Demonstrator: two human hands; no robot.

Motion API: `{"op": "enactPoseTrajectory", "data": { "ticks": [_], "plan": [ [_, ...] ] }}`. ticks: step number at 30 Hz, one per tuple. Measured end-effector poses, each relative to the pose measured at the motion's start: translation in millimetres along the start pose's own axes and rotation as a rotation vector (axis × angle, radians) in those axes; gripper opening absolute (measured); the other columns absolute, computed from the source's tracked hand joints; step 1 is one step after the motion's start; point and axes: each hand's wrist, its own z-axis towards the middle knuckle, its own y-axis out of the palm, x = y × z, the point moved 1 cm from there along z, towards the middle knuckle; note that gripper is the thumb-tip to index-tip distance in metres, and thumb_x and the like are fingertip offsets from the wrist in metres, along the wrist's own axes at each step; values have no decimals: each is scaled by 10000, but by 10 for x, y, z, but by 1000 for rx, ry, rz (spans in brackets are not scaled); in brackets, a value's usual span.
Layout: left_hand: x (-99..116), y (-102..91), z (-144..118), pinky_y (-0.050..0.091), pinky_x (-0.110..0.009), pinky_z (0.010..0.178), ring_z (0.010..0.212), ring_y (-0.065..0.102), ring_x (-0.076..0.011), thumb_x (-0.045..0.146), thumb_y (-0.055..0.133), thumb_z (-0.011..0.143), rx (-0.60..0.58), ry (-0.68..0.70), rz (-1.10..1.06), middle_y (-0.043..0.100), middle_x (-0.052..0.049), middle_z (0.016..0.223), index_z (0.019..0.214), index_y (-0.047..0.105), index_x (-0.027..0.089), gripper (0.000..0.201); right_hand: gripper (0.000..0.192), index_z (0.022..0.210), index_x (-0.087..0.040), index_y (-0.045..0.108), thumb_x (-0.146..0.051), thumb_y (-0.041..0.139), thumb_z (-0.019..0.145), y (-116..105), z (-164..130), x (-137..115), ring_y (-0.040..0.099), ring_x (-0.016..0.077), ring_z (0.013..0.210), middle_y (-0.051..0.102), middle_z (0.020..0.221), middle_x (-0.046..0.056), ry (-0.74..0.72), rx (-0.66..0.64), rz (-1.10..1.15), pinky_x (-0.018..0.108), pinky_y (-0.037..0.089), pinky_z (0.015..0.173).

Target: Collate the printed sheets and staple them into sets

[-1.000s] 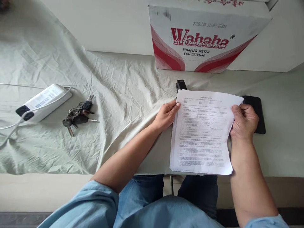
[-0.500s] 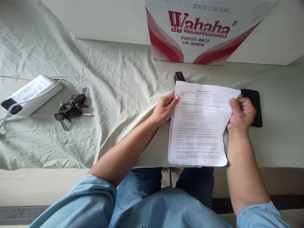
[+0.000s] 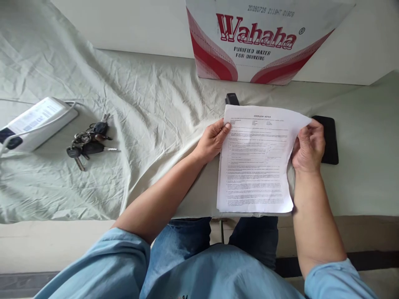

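Note:
A small stack of printed paper sheets [image 3: 257, 162], headed "Overleaf Notes", is held up over the table's near edge. My left hand [image 3: 213, 141] grips its left side, thumb on top and fingers underneath. At the upper right edge my right hand [image 3: 308, 145] pinches the paper, which bends along that side. Just beyond the top edge shows the end of a black stapler-like object [image 3: 232, 99], the rest hidden under the sheets. A black phone-like slab [image 3: 326, 139] lies right behind my right hand.
On the wrinkled pale cloth [image 3: 162, 104] at left lie a bunch of keys [image 3: 90, 141] and a white box-shaped device [image 3: 39, 122] with a cable. A Wahaha water carton [image 3: 246, 45] stands at the back against a white panel [image 3: 140, 25].
The whole view has shifted slightly. My right hand has moved a little inward and its fingers have loosened somewhat, with the sheet's right edge curling more. My left hand keeps its grip.

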Motion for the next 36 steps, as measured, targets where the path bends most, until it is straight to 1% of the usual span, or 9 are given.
{"op": "enactPoseTrajectory", "data": {
  "ticks": [4, 7, 13, 17, 20, 22, 26, 29, 36],
  "plan": [
    [35, 46, -10, 665, -312, 810, 909, 859, -201, 944, 825, 1067, 12, -29, 4, 910, -72, 1016, 1119, 831, 193, 753, 652, 1066, -291, 905, -880, 1055, 830, -4, -91, -97, 867, 299, 1046, 886, 1039, 32, 73, -68, -138, 546, 769, 1058],
    [71, 79, -10, 607, -296, 732, 807, 762, -164, 966, 870, 1012, 51, -28, -17, 850, -50, 922, 978, 783, 202, 770, 584, 1003, -281, 932, -815, 1088, 826, -1, -120, -146, 884, 304, 1012, 926, 1024, 37, 87, -51, -199, 531, 780, 1015],
    [60, 64, -4, 357, -302, 560, 610, 447, -106, 955, 1020, 859, 108, 6, 82, 553, 39, 668, 844, 696, 243, 782, 590, 948, -293, 902, -777, 1148, 718, 54, -70, -198, 862, 274, 986, 924, 1011, 11, 143, 87, -70, 529, 771, 1016],
    [34, 54, -3, 303, -325, 590, 645, 400, -121, 980, 1016, 837, 138, 36, 118, 496, 37, 673, 789, 588, 260, 839, 697, 995, -241, 892, -674, 1219, 558, 96, -64, -260, 837, 243, 982, 938, 1040, 29, 201, 139, -8, 483, 739, 1045],
    [58, 63, -2, 261, -335, 614, 654, 344, -115, 984, 1008, 841, 133, 24, 131, 444, 41, 672, 748, 520, 254, 883, 741, 986, -242, 886, -686, 1229, 500, 111, -62, -291, 818, 239, 960, 932, 1023, 24, 194, 164, 30, 497, 729, 1052],
    [87, 71, -5, 285, -341, 620, 661, 370, -123, 1010, 953, 884, 122, 21, 139, 474, 29, 685, 749, 536, 250, 877, 719, 957, -245, 880, -692, 1231, 517, 114, -63, -298, 816, 240, 966, 933, 1031, 29, 188, 161, 47, 503, 724, 1065],
    [112, 80, -15, 453, -350, 669, 738, 599, -173, 1026, 824, 995, 68, 7, 133, 704, -26, 800, 869, 726, 229, 813, 681, 915, -234, 869, -691, 1226, 558, 99, -70, -277, 821, 232, 992, 934, 1067, 35, 193, 140, 54, 502, 709, 1114],
    [96, 68, -21, 537, -349, 722, 794, 713, -192, 1006, 799, 1033, 39, 7, 124, 806, -50, 877, 951, 806, 210, 801, 658, 904, -225, 851, -669, 1216, 583, 78, -69, -249, 821, 233, 1003, 917, 1074, 40, 193, 138, 43, 518, 698, 1142],
    [77, 41, -21, 595, -357, 766, 884, 805, -223, 992, 801, 1044, -2, 25, 147, 891, -84, 1000, 1053, 878, 203, 792, 626, 904, -240, 850, -658, 1204, 601, 85, -72, -256, 834, 268, 1043, 900, 1027, 31, 172, 136, 35, 565, 708, 1172]
  ]
}}
